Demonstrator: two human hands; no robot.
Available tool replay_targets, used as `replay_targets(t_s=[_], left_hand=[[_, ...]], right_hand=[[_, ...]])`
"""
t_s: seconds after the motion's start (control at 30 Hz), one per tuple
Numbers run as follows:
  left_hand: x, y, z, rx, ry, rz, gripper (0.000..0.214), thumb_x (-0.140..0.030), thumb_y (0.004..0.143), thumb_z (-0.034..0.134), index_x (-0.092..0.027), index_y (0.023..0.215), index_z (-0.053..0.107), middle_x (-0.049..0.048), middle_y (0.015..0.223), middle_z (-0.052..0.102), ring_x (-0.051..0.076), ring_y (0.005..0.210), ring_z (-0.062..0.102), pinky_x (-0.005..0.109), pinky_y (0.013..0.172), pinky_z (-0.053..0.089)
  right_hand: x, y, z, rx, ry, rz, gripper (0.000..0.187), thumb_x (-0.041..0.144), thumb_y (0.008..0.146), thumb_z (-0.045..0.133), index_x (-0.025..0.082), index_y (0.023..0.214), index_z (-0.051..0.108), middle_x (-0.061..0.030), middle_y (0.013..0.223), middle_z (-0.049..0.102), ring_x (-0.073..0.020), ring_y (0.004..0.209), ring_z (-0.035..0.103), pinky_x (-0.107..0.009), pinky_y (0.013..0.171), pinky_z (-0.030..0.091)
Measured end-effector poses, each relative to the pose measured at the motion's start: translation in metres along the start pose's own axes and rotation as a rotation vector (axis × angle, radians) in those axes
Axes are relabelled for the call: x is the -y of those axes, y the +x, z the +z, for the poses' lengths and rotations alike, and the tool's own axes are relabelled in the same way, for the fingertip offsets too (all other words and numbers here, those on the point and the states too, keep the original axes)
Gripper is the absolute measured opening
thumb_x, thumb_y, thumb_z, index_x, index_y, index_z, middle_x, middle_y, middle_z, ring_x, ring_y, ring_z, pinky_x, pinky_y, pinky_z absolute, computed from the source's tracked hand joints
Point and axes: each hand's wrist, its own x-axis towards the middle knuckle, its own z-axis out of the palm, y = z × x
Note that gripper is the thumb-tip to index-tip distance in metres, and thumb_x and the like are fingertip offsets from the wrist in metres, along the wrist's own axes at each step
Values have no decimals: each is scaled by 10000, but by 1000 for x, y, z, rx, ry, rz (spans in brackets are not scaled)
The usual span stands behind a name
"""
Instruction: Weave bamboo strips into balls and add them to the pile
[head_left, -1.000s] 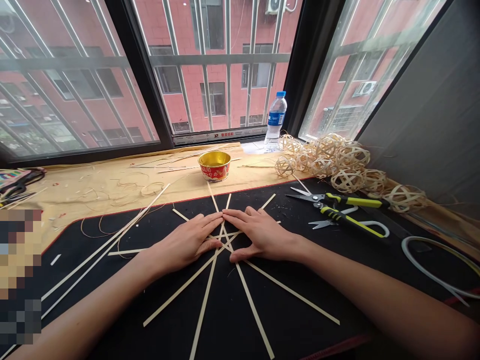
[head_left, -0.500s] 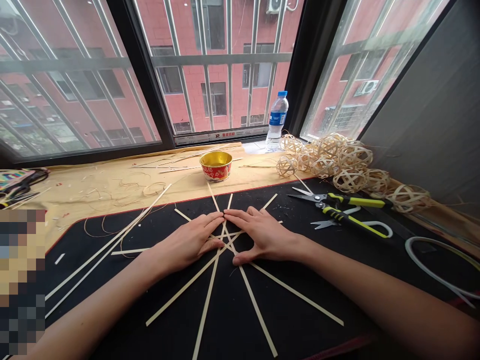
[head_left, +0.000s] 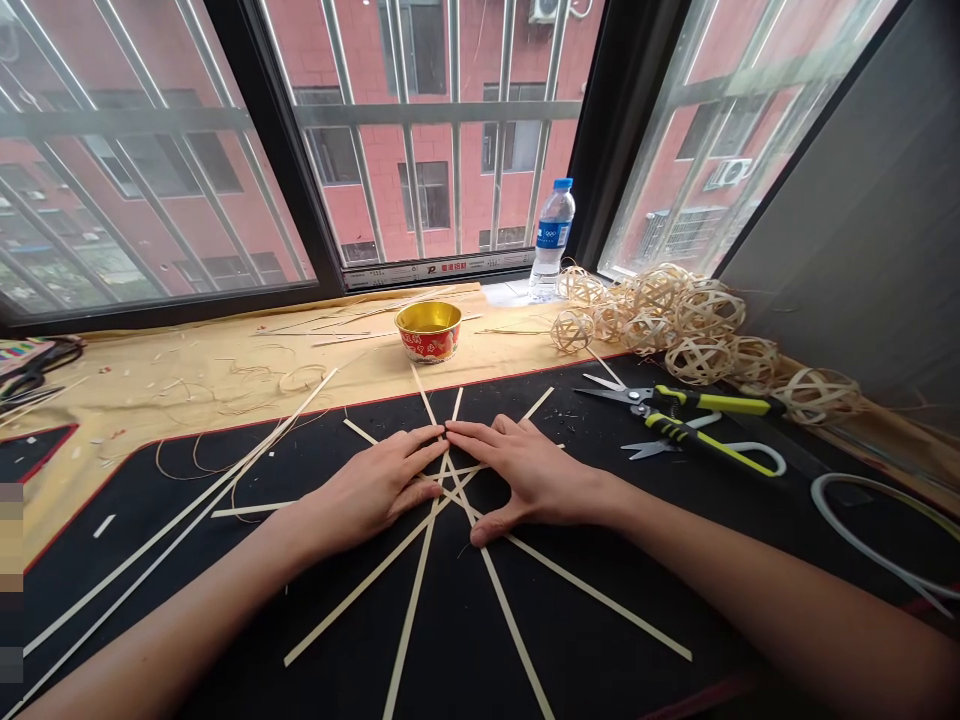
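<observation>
Several thin bamboo strips (head_left: 420, 590) lie crossed in a star on a black mat (head_left: 615, 530). My left hand (head_left: 371, 490) rests flat on the crossing, fingers stretched toward the middle. My right hand (head_left: 517, 470) lies flat beside it, thumb spread, its fingertips meeting those of the left hand over the centre. Both hands press the strips down and hold nothing.
Yellow-handled shears (head_left: 675, 415) lie right of my hands, with a white loop (head_left: 862, 530) further right. Woven bamboo balls (head_left: 675, 320) pile by the right window. A gold and red bowl (head_left: 427, 330) and a water bottle (head_left: 551, 240) stand behind. Loose strips (head_left: 187, 510) lie left.
Both hands stay flat on the crossed strips. The view has drifted slightly to the left; nothing else has moved.
</observation>
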Motion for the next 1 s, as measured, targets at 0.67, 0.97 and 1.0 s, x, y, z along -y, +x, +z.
replay_targets(t_s=[0.67,0.97,1.0], left_hand=[[-1,-2,-13,132,-153,-34,789,-581,729,659,-277,1409,398,113,1535,283,337,1357,335,523,1096,313],[-3,-2,-11,159,-94,-42,911,-667,712,603,-235,1454,295,135,1543,254,356,1378,304,540,1110,266],[-3,-2,-11,159,-86,-42,916,-676,714,590,-241,1458,279,132,1544,252,360,1382,295,545,1111,258]], right_hand=[[1,-1,2,3,21,14,999,695,674,614,197,1474,281,-87,1529,294,-357,1156,425,-561,974,352],[1,2,1,50,-28,-12,1047,742,680,563,231,1503,168,-59,1565,197,-378,1133,419,-603,957,341],[1,2,1,51,-29,-9,1051,745,677,564,223,1502,175,-62,1562,206,-383,1139,415,-605,960,339]])
